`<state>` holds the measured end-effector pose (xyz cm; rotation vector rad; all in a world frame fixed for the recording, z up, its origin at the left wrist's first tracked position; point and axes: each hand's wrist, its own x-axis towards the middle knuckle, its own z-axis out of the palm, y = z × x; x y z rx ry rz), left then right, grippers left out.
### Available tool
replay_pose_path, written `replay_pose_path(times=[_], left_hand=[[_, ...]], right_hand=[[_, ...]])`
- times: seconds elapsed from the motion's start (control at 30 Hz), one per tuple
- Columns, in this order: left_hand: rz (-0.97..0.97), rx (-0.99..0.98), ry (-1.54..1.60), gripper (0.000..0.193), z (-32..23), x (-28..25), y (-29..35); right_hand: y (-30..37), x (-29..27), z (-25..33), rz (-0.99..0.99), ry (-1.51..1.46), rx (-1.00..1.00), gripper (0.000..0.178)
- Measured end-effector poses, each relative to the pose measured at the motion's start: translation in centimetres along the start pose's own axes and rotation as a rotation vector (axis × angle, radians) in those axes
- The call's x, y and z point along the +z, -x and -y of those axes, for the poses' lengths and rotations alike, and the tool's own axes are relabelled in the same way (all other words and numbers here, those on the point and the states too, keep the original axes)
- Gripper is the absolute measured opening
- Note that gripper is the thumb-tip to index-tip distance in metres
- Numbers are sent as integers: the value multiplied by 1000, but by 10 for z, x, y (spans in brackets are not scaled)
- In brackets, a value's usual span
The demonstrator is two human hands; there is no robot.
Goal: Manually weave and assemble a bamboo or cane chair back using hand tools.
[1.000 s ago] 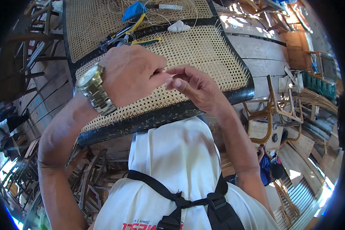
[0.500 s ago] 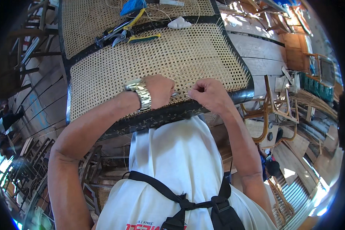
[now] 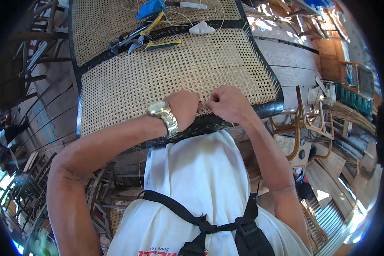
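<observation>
A woven cane panel (image 3: 158, 81) with a black frame (image 3: 200, 124) lies in front of me. Above its near edge my left hand (image 3: 184, 109), a gold watch (image 3: 158, 109) on its wrist, is closed with knuckles up; what it grips is hidden. Close by on the right, my right hand (image 3: 229, 103) pinches thumb and forefinger together at the same edge. Whatever is between those fingertips is too small to make out. A narrow gap separates the two hands. Loose cane ends stick up along the panel's right side.
Beyond my hands, pruning shears (image 3: 137, 43) with yellow-edged handles, a white lump (image 3: 202, 28) and a blue object (image 3: 150, 9) lie on the panel among loose strands. A bentwood chair frame (image 3: 301, 123) stands at right. Stacked wooden furniture (image 3: 27, 187) crowds the left.
My left hand has shifted slightly right and nearer me, and its wrist has turned. A small metallic glint beside it no longer shows. My right hand has moved slightly left, still pinching.
</observation>
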<state>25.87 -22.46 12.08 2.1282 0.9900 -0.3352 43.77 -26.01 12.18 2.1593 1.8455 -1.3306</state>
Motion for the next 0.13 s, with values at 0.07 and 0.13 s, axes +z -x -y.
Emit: replay_pose_path(times=[0.07, 0.13], left_hand=[[-94, -48, 71, 24, 1, 6, 5], [-136, -65, 41, 22, 2, 9, 9]], right_hand=[[1, -4, 4, 27, 4, -9, 25], [7, -16, 14, 72, 9, -4, 25]])
